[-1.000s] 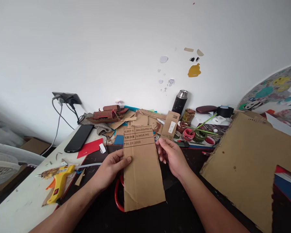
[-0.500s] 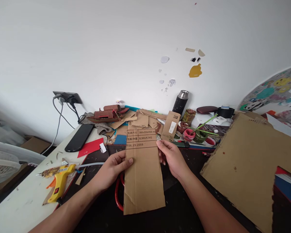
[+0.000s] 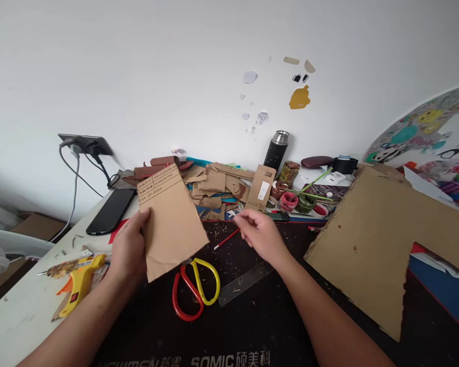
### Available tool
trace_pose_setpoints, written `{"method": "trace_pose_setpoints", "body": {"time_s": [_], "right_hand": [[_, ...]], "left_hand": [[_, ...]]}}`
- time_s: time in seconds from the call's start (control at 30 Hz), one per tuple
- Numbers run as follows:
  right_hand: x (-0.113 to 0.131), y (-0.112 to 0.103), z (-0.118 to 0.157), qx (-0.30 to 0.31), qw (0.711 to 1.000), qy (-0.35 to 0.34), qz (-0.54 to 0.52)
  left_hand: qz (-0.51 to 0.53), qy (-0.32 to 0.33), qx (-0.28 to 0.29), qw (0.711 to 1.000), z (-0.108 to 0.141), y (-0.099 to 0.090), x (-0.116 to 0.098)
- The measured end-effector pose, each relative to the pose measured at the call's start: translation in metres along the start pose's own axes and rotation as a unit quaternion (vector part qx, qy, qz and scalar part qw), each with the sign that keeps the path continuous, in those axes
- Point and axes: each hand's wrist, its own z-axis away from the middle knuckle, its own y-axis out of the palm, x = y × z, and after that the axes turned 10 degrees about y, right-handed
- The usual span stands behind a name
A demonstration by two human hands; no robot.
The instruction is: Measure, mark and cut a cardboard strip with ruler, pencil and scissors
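Note:
A brown cardboard piece [image 3: 172, 219] with printed lines and lettering is tilted up in my left hand [image 3: 130, 247], thumb on its front face and the other fingers hidden behind it. My right hand [image 3: 259, 232] is low over the dark mat, fingers curled together at one end of a thin red pencil [image 3: 227, 239] with a white tip. Below the cardboard lie scissors [image 3: 189, 300] with one red and one yellow handle, their blades mostly covered. A clear ruler [image 3: 245, 283] rests beside them.
A yellow glue gun [image 3: 78, 283] and a black phone [image 3: 110, 211] are on the left. Cardboard scraps [image 3: 214, 181], open paint jars [image 3: 288, 201] and a black flask [image 3: 277, 150] line the wall. One large cardboard sheet [image 3: 363, 244] occupies the right side.
My right hand has let go of the cardboard and moved to the red pencil. My left hand has carried the cardboard left and tilted it, uncovering the scissors and ruler.

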Motion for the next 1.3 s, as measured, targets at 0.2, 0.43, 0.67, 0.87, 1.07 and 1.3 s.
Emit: {"method": "trace_pose_setpoints", "body": {"time_s": [0.2, 0.43, 0.67, 0.87, 1.07, 1.3], "right_hand": [[0.006, 0.008, 0.013, 0.064, 0.91, -0.053, 0.407], [0.007, 0.011, 0.014, 0.086, 0.867, -0.057, 0.488], [-0.002, 0.016, 0.013, 0.034, 0.917, -0.101, 0.384], [0.002, 0.008, 0.008, -0.042, 0.997, -0.059, -0.013], [0.005, 0.004, 0.001, -0.045, 0.989, 0.017, -0.14], [-0.002, 0.004, -0.002, -0.061, 0.998, -0.022, 0.003]], "left_hand": [[-0.032, -0.014, -0.016, 0.999, 0.008, 0.007, -0.001], [-0.046, -0.011, 0.007, 0.999, 0.005, 0.005, 0.007], [-0.079, -0.05, 0.09, 0.992, 0.01, 0.001, 0.005], [-0.153, -0.085, 0.341, 0.923, 0.032, -0.007, 0.005], [-0.283, 0.093, 0.649, 0.7, 0.049, -0.008, 0.02], [-0.336, 0.133, 0.657, 0.662, 0.045, -0.006, 0.028]]}}
